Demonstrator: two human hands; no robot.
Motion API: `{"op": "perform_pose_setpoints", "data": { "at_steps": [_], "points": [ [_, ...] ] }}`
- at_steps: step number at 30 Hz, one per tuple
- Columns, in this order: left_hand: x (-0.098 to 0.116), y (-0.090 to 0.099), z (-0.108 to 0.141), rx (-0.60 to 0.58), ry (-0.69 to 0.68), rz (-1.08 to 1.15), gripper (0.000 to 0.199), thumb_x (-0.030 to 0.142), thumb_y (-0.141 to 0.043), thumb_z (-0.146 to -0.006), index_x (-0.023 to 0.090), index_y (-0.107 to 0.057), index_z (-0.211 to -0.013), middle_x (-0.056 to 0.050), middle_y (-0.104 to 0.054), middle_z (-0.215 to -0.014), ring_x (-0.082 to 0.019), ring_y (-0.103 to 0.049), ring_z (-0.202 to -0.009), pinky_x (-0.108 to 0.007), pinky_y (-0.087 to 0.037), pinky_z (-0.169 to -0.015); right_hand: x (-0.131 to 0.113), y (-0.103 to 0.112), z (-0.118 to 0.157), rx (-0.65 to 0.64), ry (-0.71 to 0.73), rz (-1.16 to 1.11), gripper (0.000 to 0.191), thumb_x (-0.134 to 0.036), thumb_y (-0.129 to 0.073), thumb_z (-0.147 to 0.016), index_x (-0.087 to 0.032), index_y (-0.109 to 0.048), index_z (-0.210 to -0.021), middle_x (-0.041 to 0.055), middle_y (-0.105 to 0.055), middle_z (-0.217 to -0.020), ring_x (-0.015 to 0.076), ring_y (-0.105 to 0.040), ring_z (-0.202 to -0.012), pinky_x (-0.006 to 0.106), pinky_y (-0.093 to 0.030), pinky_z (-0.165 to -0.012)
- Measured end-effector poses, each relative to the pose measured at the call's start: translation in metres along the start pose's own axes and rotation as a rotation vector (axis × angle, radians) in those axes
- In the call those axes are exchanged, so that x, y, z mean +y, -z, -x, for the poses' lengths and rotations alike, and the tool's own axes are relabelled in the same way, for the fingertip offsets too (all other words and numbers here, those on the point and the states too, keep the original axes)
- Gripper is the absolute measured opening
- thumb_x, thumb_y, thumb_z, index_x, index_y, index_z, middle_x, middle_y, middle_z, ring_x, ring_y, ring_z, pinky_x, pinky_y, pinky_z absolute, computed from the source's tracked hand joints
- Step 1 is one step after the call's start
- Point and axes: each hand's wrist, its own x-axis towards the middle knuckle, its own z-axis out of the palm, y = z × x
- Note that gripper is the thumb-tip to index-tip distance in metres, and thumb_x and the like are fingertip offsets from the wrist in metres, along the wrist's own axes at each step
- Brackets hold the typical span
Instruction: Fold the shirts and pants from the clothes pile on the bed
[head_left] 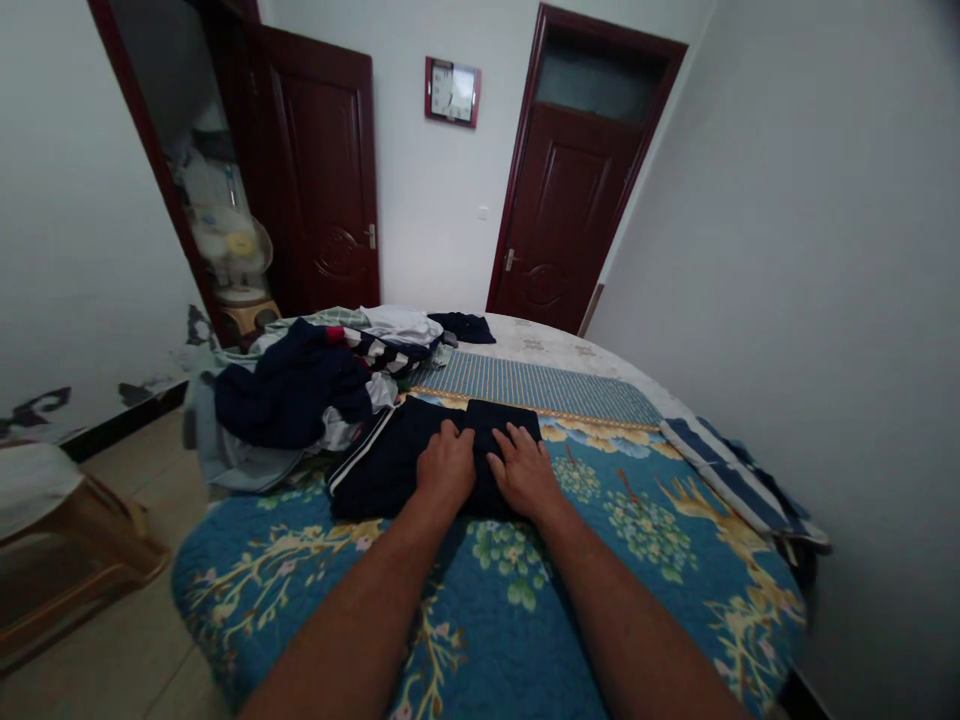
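Note:
A dark navy garment (397,450) with white stripes along its left edge lies folded on the blue floral bed cover (495,610). My left hand (448,465) rests on the middle of it, the fingers bent and close together against the cloth; whether they pinch any fabric cannot be made out. On the garment's right part lies my right hand (525,470), palm down with its fingers spread. A raised fold of the dark cloth runs between and beyond both hands.
A heap of clothes (292,385) is at the bed's left side, and a dark folded item (463,327) lies at the far edge. Striped cloth (724,475) sits at the right edge by the wall. A stool (82,520) stands on the floor at left.

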Motion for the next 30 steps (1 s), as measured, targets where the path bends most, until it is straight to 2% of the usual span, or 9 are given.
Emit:
{"op": "perform_pose_setpoints", "data": {
  "at_steps": [3,6,9,13,17,22,26,30],
  "points": [
    [0.008,0.002,0.000,0.095,-0.197,0.023,0.049,0.014,-0.046,-0.098,0.024,-0.068,-0.142,-0.014,-0.059,-0.151,-0.027,-0.060,-0.135,-0.040,-0.049,-0.114,-0.002,0.000,0.000,-0.023,-0.003,-0.004,0.059,-0.048,-0.042,-0.108,-0.027,-0.046,-0.163,0.0094,-0.033,-0.175,0.0356,-0.027,-0.161,0.062,-0.022,-0.127],
    [0.011,-0.007,0.000,-0.022,-0.329,0.048,0.056,0.017,-0.042,-0.102,0.023,-0.056,-0.155,-0.011,-0.057,-0.159,-0.024,-0.053,-0.145,-0.040,-0.040,-0.124,-0.002,0.000,0.001,-0.027,0.005,-0.023,0.057,-0.041,-0.040,-0.108,-0.028,-0.046,-0.163,0.0086,-0.034,-0.174,0.0331,-0.027,-0.162,0.060,-0.022,-0.128],
    [0.006,-0.021,0.004,-0.136,-0.303,-0.041,0.061,0.020,-0.037,-0.103,0.024,-0.045,-0.163,-0.010,-0.047,-0.169,-0.026,-0.039,-0.158,-0.049,-0.031,-0.130,0.001,-0.003,0.000,-0.024,-0.007,-0.056,0.056,-0.037,-0.036,-0.108,-0.026,-0.049,-0.161,0.0079,-0.035,-0.174,0.0306,-0.028,-0.162,0.058,-0.022,-0.129],
    [-0.005,-0.034,0.009,-0.104,-0.291,-0.140,0.064,0.024,-0.036,-0.103,0.023,-0.040,-0.167,-0.011,-0.034,-0.175,-0.028,-0.028,-0.164,-0.054,-0.026,-0.132,0.005,-0.010,-0.015,-0.022,-0.122,-0.103,0.061,-0.043,-0.032,-0.109,-0.018,-0.047,-0.163,0.0121,-0.036,-0.173,0.0306,-0.028,-0.162,0.058,-0.022,-0.129],
    [-0.007,-0.037,0.010,-0.094,-0.260,-0.177,0.069,0.037,-0.041,-0.102,0.018,-0.036,-0.168,-0.016,-0.030,-0.176,-0.033,-0.025,-0.164,-0.057,-0.024,-0.131,0.011,-0.013,-0.042,-0.012,-0.257,-0.109,0.070,-0.054,-0.035,-0.107,-0.011,-0.048,-0.160,0.0185,-0.036,-0.171,0.0369,-0.031,-0.160,0.062,-0.023,-0.127],
    [-0.005,-0.036,0.008,-0.104,-0.246,-0.180,0.071,0.039,-0.042,-0.101,0.017,-0.035,-0.169,-0.018,-0.030,-0.176,-0.034,-0.025,-0.164,-0.057,-0.024,-0.131,0.020,-0.008,-0.067,0.024,-0.295,-0.061,0.068,-0.056,-0.039,-0.106,-0.007,-0.060,-0.148,0.0257,-0.055,-0.156,0.0390,-0.045,-0.150,0.059,-0.028,-0.124],
    [-0.006,-0.037,0.008,-0.094,-0.245,-0.189,0.072,0.040,-0.043,-0.101,0.017,-0.037,-0.168,-0.018,-0.030,-0.175,-0.034,-0.026,-0.164,-0.057,-0.026,-0.130,0.021,-0.005,-0.069,0.066,-0.304,-0.062,0.063,-0.053,-0.036,-0.108,-0.007,-0.067,-0.138,0.0279,-0.061,-0.148,0.0383,-0.052,-0.145,0.057,-0.030,-0.121],
    [-0.006,-0.036,0.007,-0.097,-0.246,-0.187,0.073,0.040,-0.043,-0.100,0.016,-0.036,-0.168,-0.020,-0.030,-0.175,-0.035,-0.027,-0.163,-0.056,-0.025,-0.130,0.019,-0.007,-0.058,0.197,-0.272,-0.048,0.060,-0.051,-0.035,-0.109,-0.009,-0.064,-0.141,0.0272,-0.058,-0.152,0.0365,-0.049,-0.147,0.057,-0.024,-0.124]
  ]
}}
